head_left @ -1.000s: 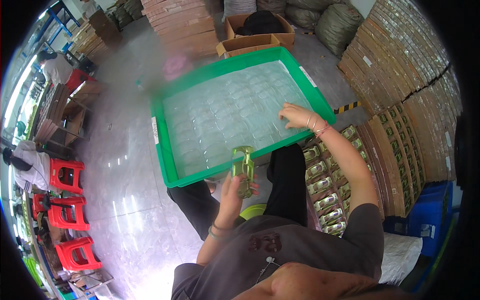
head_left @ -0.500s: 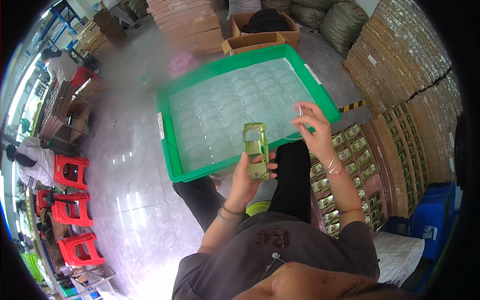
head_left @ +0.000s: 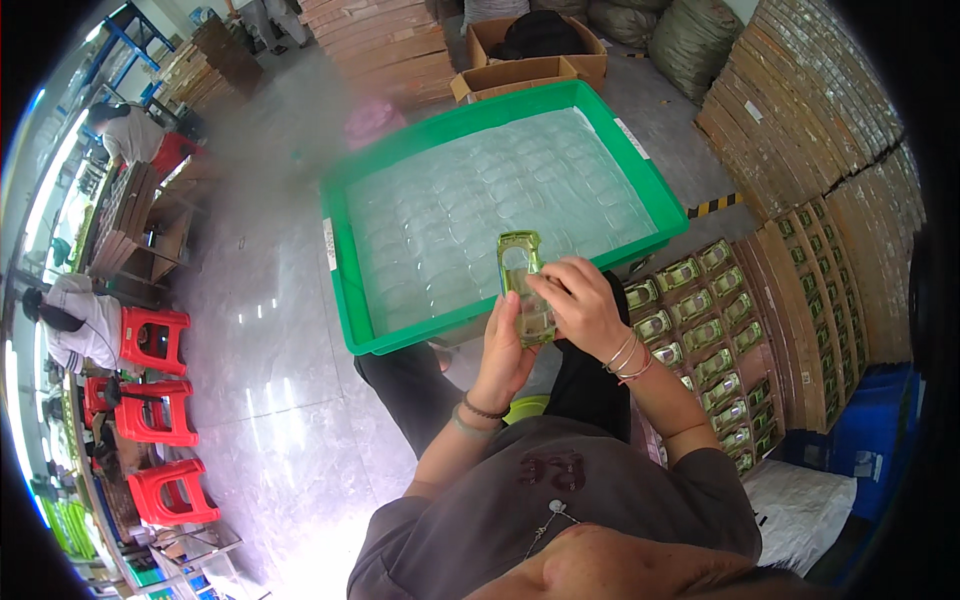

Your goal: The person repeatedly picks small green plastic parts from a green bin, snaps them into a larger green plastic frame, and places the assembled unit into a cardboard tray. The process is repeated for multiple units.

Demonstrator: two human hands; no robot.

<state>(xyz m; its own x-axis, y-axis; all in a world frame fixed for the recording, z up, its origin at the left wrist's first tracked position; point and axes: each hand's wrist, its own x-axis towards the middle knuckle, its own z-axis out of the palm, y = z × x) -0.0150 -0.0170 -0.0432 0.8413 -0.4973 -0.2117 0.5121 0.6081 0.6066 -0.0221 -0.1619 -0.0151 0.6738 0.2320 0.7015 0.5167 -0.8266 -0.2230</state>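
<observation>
A translucent green toy car body shell (head_left: pixel 519 240) stands on end in my left hand (head_left: pixel 503 352), whose thumb and fingers are closed round its lower part. My right hand (head_left: pixel 588 308) is pinched at the shell's right side, fingertips against its middle opening. A clear plastic piece (head_left: pixel 518 281) shows there, partly hidden by those fingers. Both hands are over the near edge of a large green tray (head_left: pixel 338 300). Inside the tray lie many clear moulded plastic pieces (head_left: pixel 450 190), spread in a layer.
To my right, car shells (head_left: pixel 702 332) sit in rows on a cardboard panel (head_left: pixel 770 330), beside stacked cardboard and a blue bin (head_left: pixel 875 430). Open cartons (head_left: pixel 520 78) stand beyond the tray. Red stools (head_left: pixel 155 410) and seated people line the left side.
My right hand has come left and down from above the tray's right side, bringing a clear piece to the car shell. The left hand still holds the shell, slightly higher up.
</observation>
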